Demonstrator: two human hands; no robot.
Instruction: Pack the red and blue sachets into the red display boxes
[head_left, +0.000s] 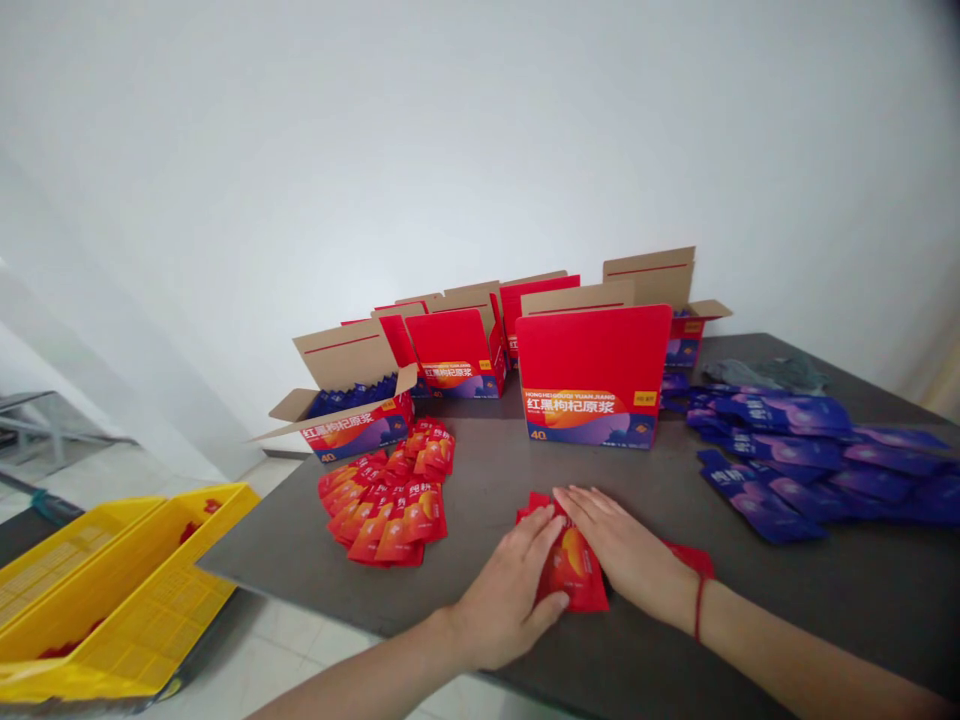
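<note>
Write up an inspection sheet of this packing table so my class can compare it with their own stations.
Surface: dark tabletop, looks flat.
Job's things: red pouches under the hands; fanned red pouches to their left; blue pouches heaped at right; several printed cartons with raised flaps, the leftmost holding blue packets.
Clutter: crumpled grey-green item behind the blue heap; material unclear.
Grippers: two bare hands, left hand and right hand, both on the red pouches; red cord on the right wrist.
Cables: nothing seen.
Surroundings: pale wall behind; yellow crates with red items inside, beside the table at left.
</note>
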